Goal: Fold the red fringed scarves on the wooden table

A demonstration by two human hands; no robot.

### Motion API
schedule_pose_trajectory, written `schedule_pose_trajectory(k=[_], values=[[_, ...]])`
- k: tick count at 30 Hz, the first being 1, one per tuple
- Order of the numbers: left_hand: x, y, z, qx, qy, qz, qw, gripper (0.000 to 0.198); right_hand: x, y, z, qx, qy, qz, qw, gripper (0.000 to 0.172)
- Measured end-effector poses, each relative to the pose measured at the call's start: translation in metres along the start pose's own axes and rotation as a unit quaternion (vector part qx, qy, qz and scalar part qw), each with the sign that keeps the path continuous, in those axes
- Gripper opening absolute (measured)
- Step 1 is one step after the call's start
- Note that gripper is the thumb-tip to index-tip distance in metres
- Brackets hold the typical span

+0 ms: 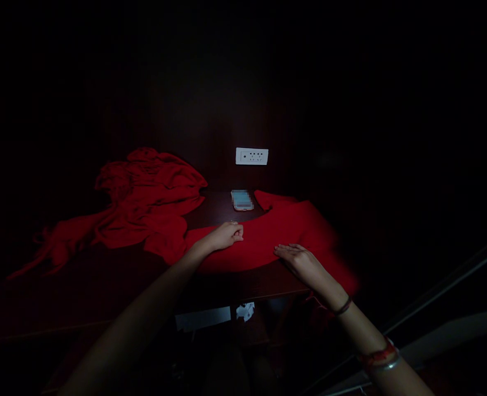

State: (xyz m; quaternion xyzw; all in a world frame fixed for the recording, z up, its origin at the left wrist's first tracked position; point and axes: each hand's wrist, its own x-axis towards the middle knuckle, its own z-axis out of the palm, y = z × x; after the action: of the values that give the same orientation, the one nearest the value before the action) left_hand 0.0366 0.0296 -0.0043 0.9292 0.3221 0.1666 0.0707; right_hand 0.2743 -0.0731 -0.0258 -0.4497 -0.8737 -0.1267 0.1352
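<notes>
A red cloth [260,242] lies spread across the dark table, its right end reaching past the front edge. My left hand [226,235] rests on its middle with the fingers curled in; whether they grip any fabric is too dark to make out. To the right, my right hand [296,256] lies nearly flat on the cloth near its front border, fingers stretched out. Another heap of crumpled red fabric [152,198] sits at the left and runs up to the spread part. Where the two join is hard to see.
Behind the cloth lies a phone [242,200] with a lit, blurred screen. A white socket panel [252,156] is on the dark wall. The table's front edge [251,298] crosses below my hands, with white papers [245,312] beneath it. A pale rail [453,283] slants at right.
</notes>
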Motion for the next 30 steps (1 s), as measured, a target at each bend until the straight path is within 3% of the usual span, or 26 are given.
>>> schedule_pose_trajectory(k=[9,17,23,30], values=[[-0.002,-0.001,0.008,0.024,-0.048,-0.050,0.997,0.011,0.000,0.002,0.002,0.007,0.003,-0.002,1.000,0.034],[-0.002,-0.005,0.009,0.069,-0.018,-0.040,0.997,0.018,0.000,0.002,0.002,0.005,0.000,-0.004,1.000,0.036],[-0.002,-0.003,0.009,0.044,-0.057,-0.064,0.995,0.017,0.000,0.002,0.003,0.006,0.002,-0.001,1.000,0.037],[-0.002,0.000,0.008,0.064,-0.007,-0.047,0.997,0.018,0.000,0.003,0.003,0.018,0.010,0.000,1.000,0.036]])
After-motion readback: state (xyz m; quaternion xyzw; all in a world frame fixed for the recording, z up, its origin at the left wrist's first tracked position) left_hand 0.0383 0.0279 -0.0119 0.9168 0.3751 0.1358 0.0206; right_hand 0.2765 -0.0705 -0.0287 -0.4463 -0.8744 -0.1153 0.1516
